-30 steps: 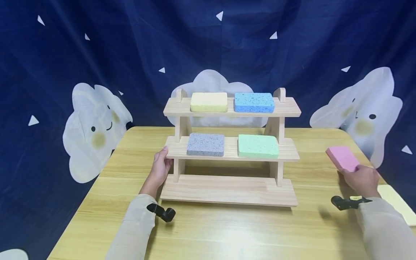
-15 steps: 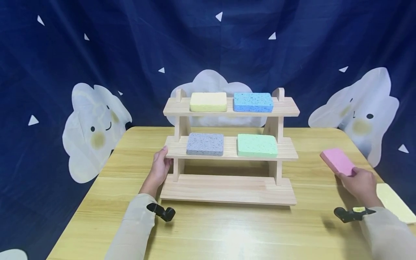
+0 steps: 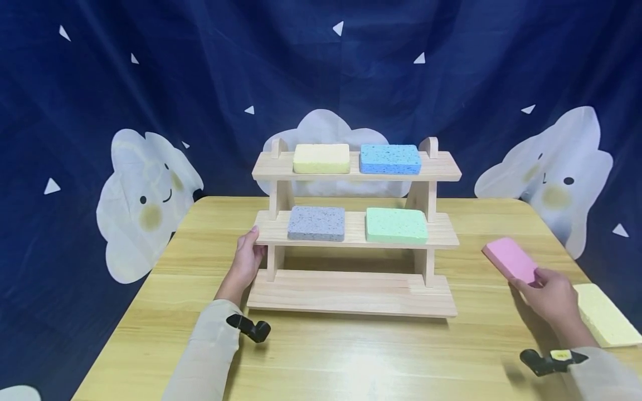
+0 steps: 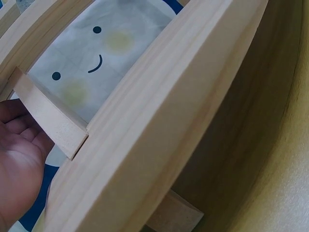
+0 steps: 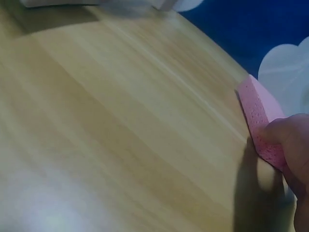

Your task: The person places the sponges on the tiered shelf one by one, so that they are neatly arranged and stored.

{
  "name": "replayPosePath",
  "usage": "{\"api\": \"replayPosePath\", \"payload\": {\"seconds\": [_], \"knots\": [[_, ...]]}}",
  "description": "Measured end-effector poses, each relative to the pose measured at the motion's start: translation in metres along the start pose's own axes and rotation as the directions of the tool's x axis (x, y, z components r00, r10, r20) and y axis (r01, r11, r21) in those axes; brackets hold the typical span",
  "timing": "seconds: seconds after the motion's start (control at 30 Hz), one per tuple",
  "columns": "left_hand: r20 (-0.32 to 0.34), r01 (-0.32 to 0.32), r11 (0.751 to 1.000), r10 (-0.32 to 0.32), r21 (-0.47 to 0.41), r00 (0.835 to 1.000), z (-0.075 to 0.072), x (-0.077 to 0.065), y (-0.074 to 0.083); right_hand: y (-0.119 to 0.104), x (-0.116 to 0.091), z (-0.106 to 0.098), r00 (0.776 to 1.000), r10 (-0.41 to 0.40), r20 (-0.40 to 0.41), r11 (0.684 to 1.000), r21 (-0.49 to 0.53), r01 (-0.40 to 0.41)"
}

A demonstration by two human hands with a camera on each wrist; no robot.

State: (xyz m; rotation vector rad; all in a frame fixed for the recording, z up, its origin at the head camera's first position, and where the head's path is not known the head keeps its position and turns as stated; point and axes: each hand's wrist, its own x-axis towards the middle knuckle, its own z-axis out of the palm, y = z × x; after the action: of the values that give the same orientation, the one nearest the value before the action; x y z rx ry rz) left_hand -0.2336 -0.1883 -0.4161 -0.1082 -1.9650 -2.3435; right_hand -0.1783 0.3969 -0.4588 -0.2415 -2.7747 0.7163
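Note:
My left hand grips the left end of the middle board of a three-tier wooden shelf. In the left wrist view that hand curls beside an upright of the shelf. Right of the shelf, my right hand pinches a pink sponge at its near end. The right wrist view shows the thumb against the side of the pink sponge. On the top board sit a yellow sponge and a blue sponge. A grey sponge and a green sponge lie on the middle board.
Another pale yellow sponge lies on the wooden table at the far right, partly behind my right wrist. A dark blue curtain with white clouds hangs behind the table. The shelf's bottom board holds nothing.
My right hand has moved with the pink sponge to the left and nearer to me. The left hand keeps its place on the shelf.

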Motion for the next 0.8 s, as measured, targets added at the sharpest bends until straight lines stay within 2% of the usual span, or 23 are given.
{"api": "replayPosePath", "payload": {"seconds": [0.1,0.23,0.43,0.63,0.8], "knots": [[-0.002,0.001,1.000,-0.001,0.001,1.000,0.000,0.000,0.000,-0.003,-0.007,-0.002,1.000,0.001,0.028,1.000,0.007,-0.001],[-0.008,-0.004,1.000,0.004,-0.003,1.000,0.000,0.000,0.000,-0.012,-0.018,-0.003,0.996,0.047,0.082,0.998,0.040,-0.051],[-0.002,-0.029,1.000,0.029,-0.010,1.000,0.000,0.000,-0.002,-0.031,-0.034,-0.007,0.996,0.067,0.058,0.990,0.118,-0.073],[-0.006,-0.038,0.999,0.038,-0.008,0.999,-0.001,0.000,-0.003,-0.051,-0.044,-0.011,1.000,-0.011,-0.008,0.981,0.192,0.012],[-0.010,-0.038,0.999,0.037,-0.019,0.999,0.000,0.000,-0.003,-0.064,-0.052,-0.016,0.996,-0.083,-0.025,0.953,0.289,0.087]]}}
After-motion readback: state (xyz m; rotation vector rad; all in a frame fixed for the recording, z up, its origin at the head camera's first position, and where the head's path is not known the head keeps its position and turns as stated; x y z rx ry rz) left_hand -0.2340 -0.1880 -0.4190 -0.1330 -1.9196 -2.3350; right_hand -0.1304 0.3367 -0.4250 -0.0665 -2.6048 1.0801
